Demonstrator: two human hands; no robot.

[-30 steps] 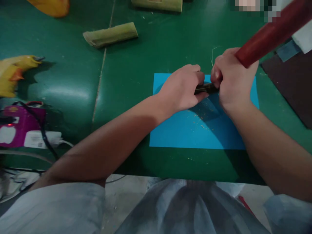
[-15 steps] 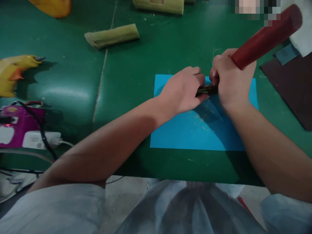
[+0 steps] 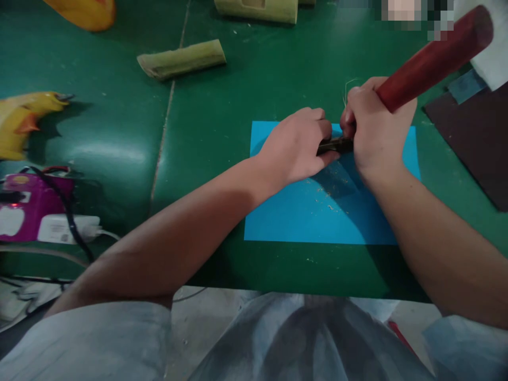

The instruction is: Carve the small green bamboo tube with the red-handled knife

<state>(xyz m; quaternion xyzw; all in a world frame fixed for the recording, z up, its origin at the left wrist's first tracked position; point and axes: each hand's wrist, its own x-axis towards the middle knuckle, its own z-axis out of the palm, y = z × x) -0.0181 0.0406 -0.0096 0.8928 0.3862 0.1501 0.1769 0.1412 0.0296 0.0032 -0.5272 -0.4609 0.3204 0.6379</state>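
My right hand [image 3: 383, 127] is closed around a tool with a thick, dark red round handle [image 3: 436, 58], which slants up to the right. The tool's working end is hidden by my fingers. My left hand [image 3: 296, 140] is closed on a thin dark stick-like piece [image 3: 335, 145], pinched between thumb and fingers. This piece spans the short gap to my right hand, where its far end is hidden. Both hands are over a blue sheet [image 3: 293, 217], on which small pale shavings [image 3: 327, 196] lie scattered. Fine pale fibres [image 3: 345, 92] stick up beside my right hand.
On the green table [image 3: 206, 106] lie a cut bamboo piece [image 3: 182, 59] and a larger bamboo section [image 3: 273, 10] with a notch. A yellow glue gun [image 3: 32, 116] and a purple power strip [image 3: 43, 198] with cables are at left. A dark board [image 3: 472, 137] lies at right.
Both hands stay in almost the same place and keep their grips. The thin piece between them shows a darker side than before, with its greenish streak less visible.
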